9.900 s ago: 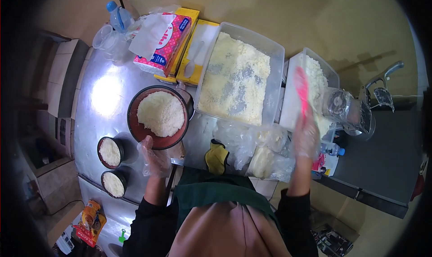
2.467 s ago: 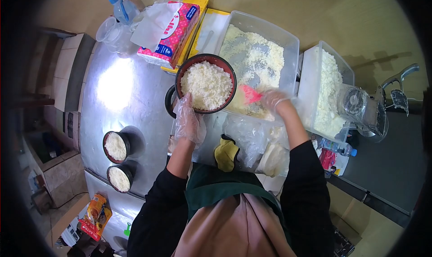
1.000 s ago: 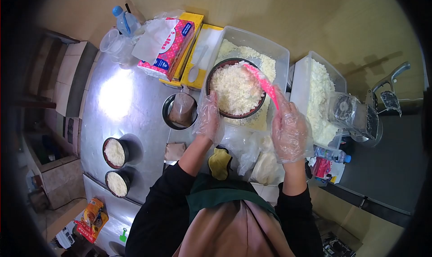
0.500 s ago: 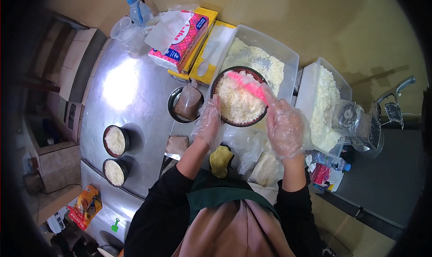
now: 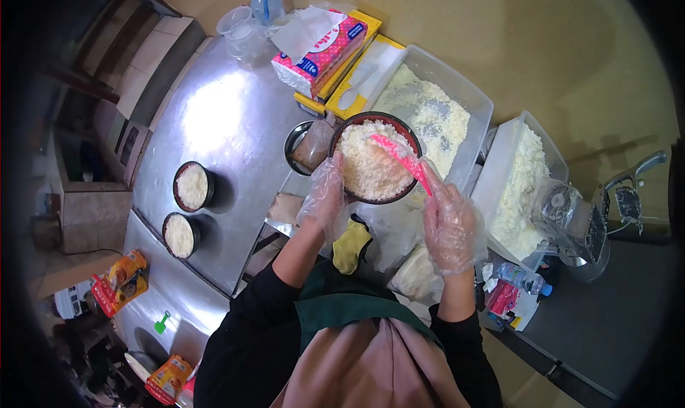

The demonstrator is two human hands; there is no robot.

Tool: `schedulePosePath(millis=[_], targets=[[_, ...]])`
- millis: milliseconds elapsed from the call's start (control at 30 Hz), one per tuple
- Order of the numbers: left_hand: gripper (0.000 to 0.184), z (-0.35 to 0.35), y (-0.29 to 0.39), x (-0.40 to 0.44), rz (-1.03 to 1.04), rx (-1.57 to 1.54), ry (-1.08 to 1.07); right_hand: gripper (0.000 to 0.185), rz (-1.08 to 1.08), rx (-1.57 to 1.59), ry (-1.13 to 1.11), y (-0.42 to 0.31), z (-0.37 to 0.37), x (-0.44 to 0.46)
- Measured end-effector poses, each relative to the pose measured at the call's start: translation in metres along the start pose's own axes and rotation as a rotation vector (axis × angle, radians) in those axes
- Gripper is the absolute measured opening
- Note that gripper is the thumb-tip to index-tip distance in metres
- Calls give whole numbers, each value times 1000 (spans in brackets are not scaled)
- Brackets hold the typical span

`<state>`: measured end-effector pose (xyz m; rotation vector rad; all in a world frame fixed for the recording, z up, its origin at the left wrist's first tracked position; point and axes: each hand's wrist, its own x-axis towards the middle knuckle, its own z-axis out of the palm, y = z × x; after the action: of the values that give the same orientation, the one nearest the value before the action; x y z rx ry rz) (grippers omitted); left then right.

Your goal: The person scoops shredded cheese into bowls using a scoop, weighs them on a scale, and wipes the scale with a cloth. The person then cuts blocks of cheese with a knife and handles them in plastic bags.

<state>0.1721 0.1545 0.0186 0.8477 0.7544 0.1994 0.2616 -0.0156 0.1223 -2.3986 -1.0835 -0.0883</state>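
Observation:
My left hand point(image 5: 328, 188), in a clear plastic glove, grips the side of a dark bowl point(image 5: 417, 140) with a reddish inside. The bowl is heaped with white, crumbly grated food point(image 5: 364, 167). In my gloved right hand point(image 5: 449, 222) is a long, flat pink plastic utensil point(image 5: 403, 158). Its far end rests against the heap. Behind the bowl lies a clear plastic bin point(image 5: 481, 112), its floor thinly covered with the same kind of pale crumbs. A steel bowl point(image 5: 291, 145) with a bag of brown stuff sits to the left of my left hand.
Two dark bowls point(image 5: 193, 187) point(image 5: 180, 235) of white gratings stand on the steel table point(image 5: 242, 133). A second bin point(image 5: 524, 187) of white gratings and a grater machine point(image 5: 581, 222) are at right. Tissues point(image 5: 321, 54) lie on yellow boxes. A yellow cloth point(image 5: 351, 245) lies near my body.
The pink utensil has shifted down and right over the heap, its tip lower, with my right hand slightly lower. My left hand still holds the bowl. The view has turned a little.

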Motion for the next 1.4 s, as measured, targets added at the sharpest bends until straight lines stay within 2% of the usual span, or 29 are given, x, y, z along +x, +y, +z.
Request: schedulePosePath(millis=[167, 267, 367, 433, 467, 500, 567, 633, 700, 767, 833, 967, 1033, 1067, 1100, 1133, 1167, 1200, 1267, 1333, 1400], targets=[[72, -30, -20, -8, 136, 262, 118, 55, -36, 28, 4, 14, 7, 7], [73, -36, -17, -23, 91, 224, 185, 52, -27, 226, -23, 7, 6, 9], [70, -40, -9, -35, 82, 33, 139, 45, -113, 398, -77, 12, 23, 5], [56, -36, -1, -45, 124, -373, 94, 41, 198, 868, -128, 6, 38, -1], [56, -42, 1, -50, 105, -365, 168, 42, 289, 964, -241, 4, 38, 0], [56, -49, 1, -55, 130, -374, 208, 42, 264, 984, -278, -1, 39, 1], [57, -64, -1, -61, 170, -507, 273, 53, 380, 1196, -402, -11, 38, 1], [58, -97, -16, -65, 204, -527, 340, 57, 399, 1252, -432, -13, 36, 1], [60, -161, -62, -55, 451, -42, 489, 57, 460, 1332, -384, -15, 33, 1], [61, -177, -57, -67, 563, 201, 561, 53, 488, 1357, -384, -7, 34, 2], [61, -186, -40, -83, 391, -526, 619, 52, 496, 1385, -368, 0, 37, 2], [63, -248, -76, -92, 418, -448, 818, 51, 607, 1495, -342, 19, 44, 6], [63, -261, -82, -98, 436, -458, 840, 52, 661, 1506, -221, 30, 43, 10], [63, -263, -82, -101, 383, -459, 939, 49, 622, 1506, -219, 38, 42, 12], [62, -264, -80, -101, 330, -457, 1030, 49, 627, 1495, -211, 42, 42, 15], [55, -261, -76, -102, 321, -452, 1099, 51, 648, 1441, -160, 45, 41, 17], [55, -263, -76, -100, 305, -450, 1084, 53, 672, 1386, -104, 51, 40, 19], [55, -267, -76, -98, 294, -454, 1135, 51, 597, 1225, -152, 74, 44, 21], [55, -282, -84, -96, 313, -469, 1161, 46, 368, 611, -79, 117, 64, 19], [57, -304, -101, -90, 340, -492, 1091, 43, 220, -187, -111, 122, 75, 28], [51, -303, -98, -90, 308, -443, 1088, 47, 410, -262, -299, 117, 82, 30]])
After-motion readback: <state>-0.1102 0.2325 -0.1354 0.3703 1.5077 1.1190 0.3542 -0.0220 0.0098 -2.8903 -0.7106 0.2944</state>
